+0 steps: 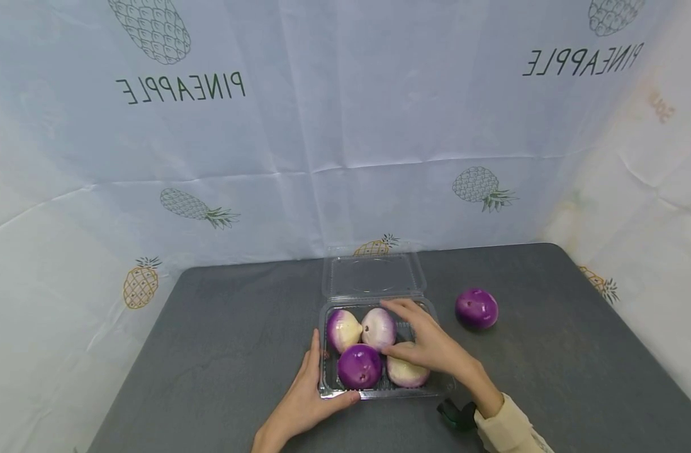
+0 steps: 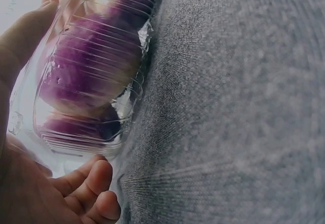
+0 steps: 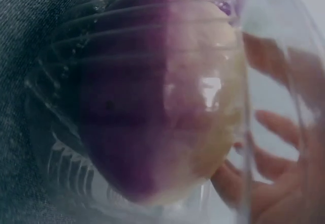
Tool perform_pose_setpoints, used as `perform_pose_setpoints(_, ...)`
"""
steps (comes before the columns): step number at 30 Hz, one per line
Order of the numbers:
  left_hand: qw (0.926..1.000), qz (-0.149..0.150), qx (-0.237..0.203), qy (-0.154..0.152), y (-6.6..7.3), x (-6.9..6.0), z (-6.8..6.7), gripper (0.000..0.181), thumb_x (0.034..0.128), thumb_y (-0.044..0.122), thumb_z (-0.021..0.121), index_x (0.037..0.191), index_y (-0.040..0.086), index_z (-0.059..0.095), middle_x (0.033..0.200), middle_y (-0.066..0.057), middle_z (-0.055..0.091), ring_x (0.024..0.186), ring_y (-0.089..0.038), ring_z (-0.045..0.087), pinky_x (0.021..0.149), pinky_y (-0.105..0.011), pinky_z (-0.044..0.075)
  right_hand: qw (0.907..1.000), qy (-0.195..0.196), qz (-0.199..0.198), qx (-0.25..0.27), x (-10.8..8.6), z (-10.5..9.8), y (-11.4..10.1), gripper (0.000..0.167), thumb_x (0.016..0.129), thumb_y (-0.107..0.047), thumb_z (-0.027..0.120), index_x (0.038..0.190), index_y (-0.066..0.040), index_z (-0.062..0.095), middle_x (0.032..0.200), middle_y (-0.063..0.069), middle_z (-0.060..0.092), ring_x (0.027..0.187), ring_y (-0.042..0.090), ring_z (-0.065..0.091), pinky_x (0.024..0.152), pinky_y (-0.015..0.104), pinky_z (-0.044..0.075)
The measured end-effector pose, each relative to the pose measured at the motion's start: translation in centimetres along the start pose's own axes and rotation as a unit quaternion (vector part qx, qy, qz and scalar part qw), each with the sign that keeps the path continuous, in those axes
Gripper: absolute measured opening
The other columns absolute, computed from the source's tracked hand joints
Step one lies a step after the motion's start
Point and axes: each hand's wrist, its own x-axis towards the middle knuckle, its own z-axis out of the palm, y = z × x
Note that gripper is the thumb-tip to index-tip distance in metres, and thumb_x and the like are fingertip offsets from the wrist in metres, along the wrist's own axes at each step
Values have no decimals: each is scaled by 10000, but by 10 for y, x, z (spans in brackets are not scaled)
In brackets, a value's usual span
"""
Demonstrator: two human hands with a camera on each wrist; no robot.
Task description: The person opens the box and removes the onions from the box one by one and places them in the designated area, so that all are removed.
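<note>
Right hand (image 1: 430, 346) straddles the far-right onion (image 1: 377, 327) in a clear box (image 1: 399, 394), grip unclear; left hand (image 1: 304, 397), fingers extended, touches its near-left corner; loose purple onion (image 1: 477, 308) lies right of both.

Pale pineapple-print cloth (image 1: 345, 126) hangs behind a dark grey table (image 1: 232, 327).
</note>
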Motion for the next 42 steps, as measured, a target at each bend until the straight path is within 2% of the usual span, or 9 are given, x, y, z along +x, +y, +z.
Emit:
perform_pose_setpoints(7, 10000, 22, 72, 57, 0, -1, 0, 1354, 746, 519, 873, 1646, 65, -30, 1463, -165, 475, 1360, -323, 484, 1089, -598, 411, 9995, -226, -155, -148, 5, 6, 5, 739, 843, -249, 850, 1459, 1, 528, 1424, 161, 567, 1265, 341, 597, 1010, 529, 517)
perform_pose_setpoints(18, 9998, 48, 159, 94, -1, -1, 1, 1361, 741, 524, 875, 1645, 59, -29, 1435, -126, 490, 1348, -281, 489, 1095, -575, 415, 9986, -433, -242, -195, 9, 10, 11, 752, 832, -231, 840, 1459, 30, 518, 1364, 186, 590, 1206, 347, 612, 988, 512, 527)
perform_pose_setpoints(29, 9999, 15, 112, 61, -2, -1, 1, 1352, 746, 522, 871, 1646, 62, -27, 1457, -155, 480, 1367, -304, 479, 1096, -592, 409, 9978, -542, 332, -194, 12, 18, 9, 887, 729, -161, 890, 1500, -2, 481, 1324, 175, 589, 1161, 311, 598, 943, 467, 525)
perform_pose_setpoints(42, 9999, 23, 99, 60, -1, 0, 1, 1349, 750, 526, 867, 1649, 82, -35, 1466, -160, 472, 1387, -320, 464, 1110, -609, 392, 9987, -238, 418, -187, 11, 21, 7, 874, 720, -155, 907, 1486, -32, 503, 1265, 139, 610, 1124, 283, 614, 942, 472, 531)
